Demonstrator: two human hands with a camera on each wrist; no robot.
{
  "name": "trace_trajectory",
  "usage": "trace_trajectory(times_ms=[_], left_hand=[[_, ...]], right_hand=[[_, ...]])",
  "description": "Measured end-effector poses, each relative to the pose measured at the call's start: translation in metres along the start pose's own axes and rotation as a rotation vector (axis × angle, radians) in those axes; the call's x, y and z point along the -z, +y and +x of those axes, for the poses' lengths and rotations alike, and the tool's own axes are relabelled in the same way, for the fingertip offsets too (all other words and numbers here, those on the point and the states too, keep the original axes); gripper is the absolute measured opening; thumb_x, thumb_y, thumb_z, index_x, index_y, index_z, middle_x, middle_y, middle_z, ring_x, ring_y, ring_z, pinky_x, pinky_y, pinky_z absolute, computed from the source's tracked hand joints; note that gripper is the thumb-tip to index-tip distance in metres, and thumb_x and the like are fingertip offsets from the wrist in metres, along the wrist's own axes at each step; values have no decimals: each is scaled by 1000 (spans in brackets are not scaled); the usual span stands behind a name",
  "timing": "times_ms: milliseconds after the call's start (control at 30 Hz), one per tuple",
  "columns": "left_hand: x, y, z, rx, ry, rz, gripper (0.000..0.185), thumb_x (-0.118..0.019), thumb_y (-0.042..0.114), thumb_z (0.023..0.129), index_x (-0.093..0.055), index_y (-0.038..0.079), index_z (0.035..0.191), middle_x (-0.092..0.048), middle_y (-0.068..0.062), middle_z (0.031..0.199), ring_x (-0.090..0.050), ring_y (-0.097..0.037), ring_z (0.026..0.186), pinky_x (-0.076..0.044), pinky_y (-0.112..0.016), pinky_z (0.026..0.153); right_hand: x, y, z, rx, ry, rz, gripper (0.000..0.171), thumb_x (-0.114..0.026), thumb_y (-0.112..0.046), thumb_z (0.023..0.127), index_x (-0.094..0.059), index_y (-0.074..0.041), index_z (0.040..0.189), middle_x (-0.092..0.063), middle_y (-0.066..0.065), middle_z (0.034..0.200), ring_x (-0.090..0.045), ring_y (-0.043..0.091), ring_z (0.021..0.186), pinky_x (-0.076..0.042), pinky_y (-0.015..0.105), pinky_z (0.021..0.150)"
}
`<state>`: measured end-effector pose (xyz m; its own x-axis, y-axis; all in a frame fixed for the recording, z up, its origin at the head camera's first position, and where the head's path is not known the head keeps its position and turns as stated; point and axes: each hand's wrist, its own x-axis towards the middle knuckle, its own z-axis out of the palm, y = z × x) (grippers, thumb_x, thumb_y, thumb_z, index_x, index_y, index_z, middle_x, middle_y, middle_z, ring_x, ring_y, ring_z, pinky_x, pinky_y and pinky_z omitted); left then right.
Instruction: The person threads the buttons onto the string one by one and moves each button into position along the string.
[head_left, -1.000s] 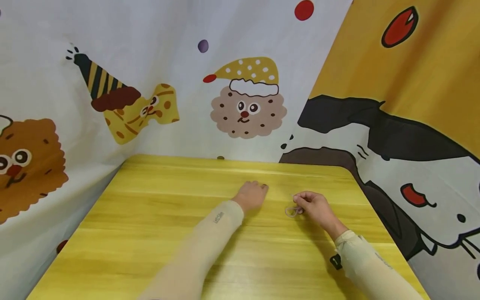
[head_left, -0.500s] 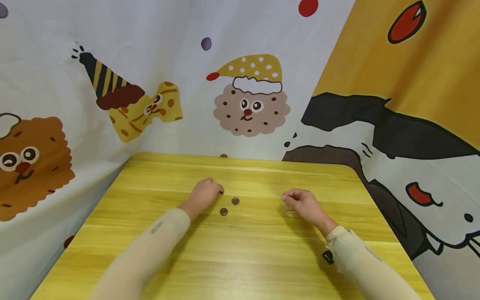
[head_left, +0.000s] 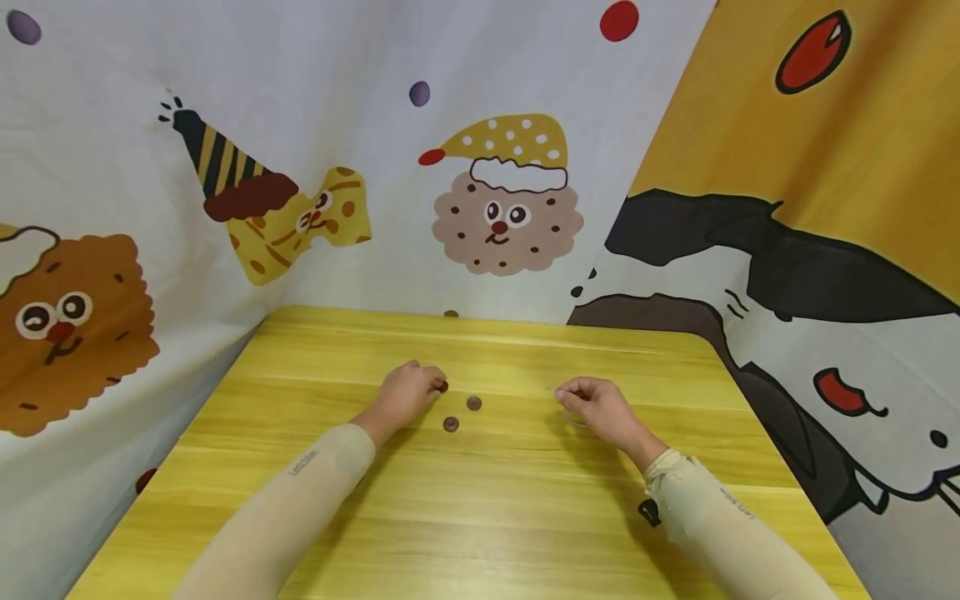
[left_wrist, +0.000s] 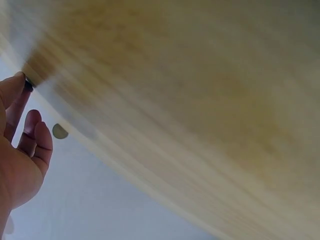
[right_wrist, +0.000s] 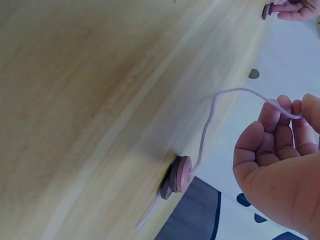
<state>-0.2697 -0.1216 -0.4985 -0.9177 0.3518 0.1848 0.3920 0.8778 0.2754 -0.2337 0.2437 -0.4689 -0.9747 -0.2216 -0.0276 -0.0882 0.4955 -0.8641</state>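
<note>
right hand [head_left: 600,406] lifted string [right_wrist: 220,107] higher

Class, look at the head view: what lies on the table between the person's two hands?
Two small brown buttons lie on the table between left hand and right hand.

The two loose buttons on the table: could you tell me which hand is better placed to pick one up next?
Probably the left hand: both loose buttons lie beside its fingertips, though it already pinches one button. The right hand is farther away and pinches the string.

Open tabletop [head_left: 480,517] between the forearms, two buttons [head_left: 451,424] mid-table — printed curtains [head_left: 300,125] closing three sides
</note>
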Motion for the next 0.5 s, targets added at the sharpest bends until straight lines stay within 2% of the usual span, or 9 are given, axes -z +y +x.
trace_trajectory(times_ms=[67, 133, 333, 500], left_hand=[[0, 0, 0, 6, -5, -8, 23, -81, 21, 98, -80, 15, 120, -81, -3, 112, -66, -23, 94, -60, -44, 87], [0, 0, 0, 21, -15, -36, 27, -81, 22, 97, -78, 16, 123, -80, -3, 113, -66, -23, 98, -60, -44, 88], [-1, -6, 2, 102, -41, -245, 51, -88, 29, 92, -72, 12, 137, -77, -6, 117, -65, -27, 112, -57, -45, 95], [-2, -11, 4, 168, -93, -337, 57, -89, 33, 90, -71, 7, 138, -75, -12, 117, -68, -29, 111, -57, -47, 99]], right_hand=[[1, 1, 0, 7, 1, -15, 33, -67, -27, 108, -72, 4, 120, -70, 27, 117, -69, 33, 98, -65, 42, 88], [1, 2, 0, -1, -3, -1, 33, -67, -26, 108, -72, 4, 120, -70, 27, 118, -69, 36, 101, -65, 43, 90], [2, 2, -1, -15, -5, 7, 34, -67, -27, 108, -71, 4, 121, -69, 28, 120, -70, 42, 108, -65, 44, 89], [3, 0, -1, -12, 1, -9, 34, -68, -28, 108, -72, 3, 120, -71, 26, 119, -72, 39, 106, -66, 44, 86]])
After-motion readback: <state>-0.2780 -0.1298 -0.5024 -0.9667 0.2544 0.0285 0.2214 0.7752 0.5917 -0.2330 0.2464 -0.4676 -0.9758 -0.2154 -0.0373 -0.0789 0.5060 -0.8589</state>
